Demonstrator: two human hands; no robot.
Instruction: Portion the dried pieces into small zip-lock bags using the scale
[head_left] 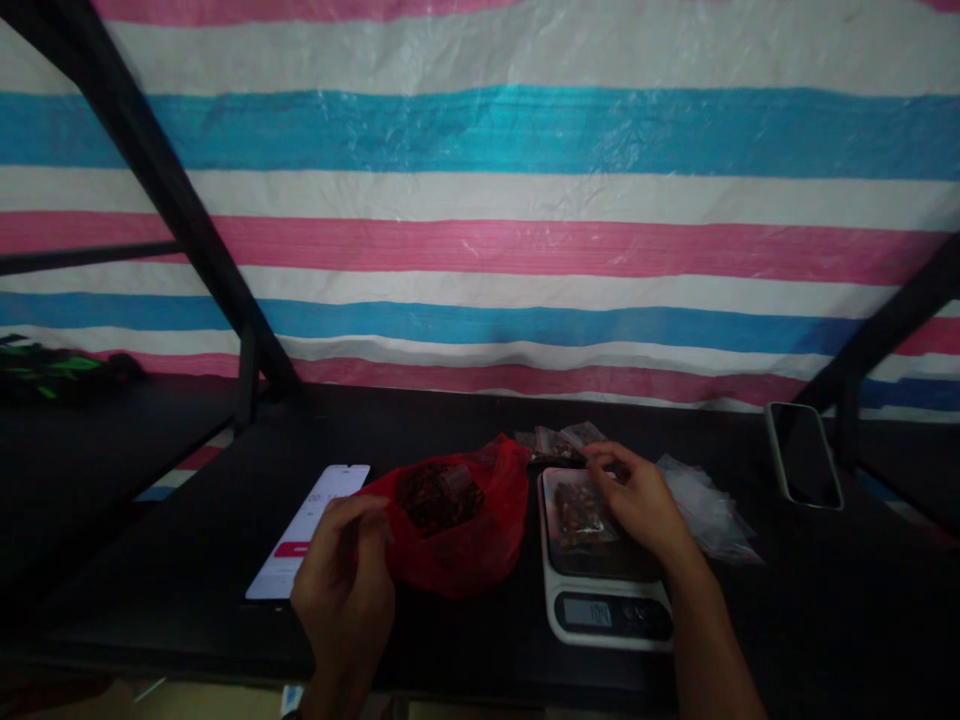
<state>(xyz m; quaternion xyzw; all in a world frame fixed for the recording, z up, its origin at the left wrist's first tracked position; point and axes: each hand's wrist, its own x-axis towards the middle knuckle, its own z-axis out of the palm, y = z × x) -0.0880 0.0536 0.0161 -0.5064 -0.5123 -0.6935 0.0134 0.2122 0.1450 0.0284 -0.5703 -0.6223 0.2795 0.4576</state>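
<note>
A small clear zip bag of brown dried pieces lies on the kitchen scale, whose display is lit. My right hand hovers over the scale's right side, its fingers loosely bent and apart, close to the bag's top edge. Left of the scale, a red plastic bag stands with its mouth spread. Dark brown dried bits fill it, with a clear piece of plastic on top. My left hand is at the red bag's left rim, fingers curled but not closed together, with nothing visible in them.
Several filled zip bags lie behind the scale. Flat clear bags are piled to its right. A lit phone lies at left; another phone leans at right. Black frame bars and a striped sheet bound the black table.
</note>
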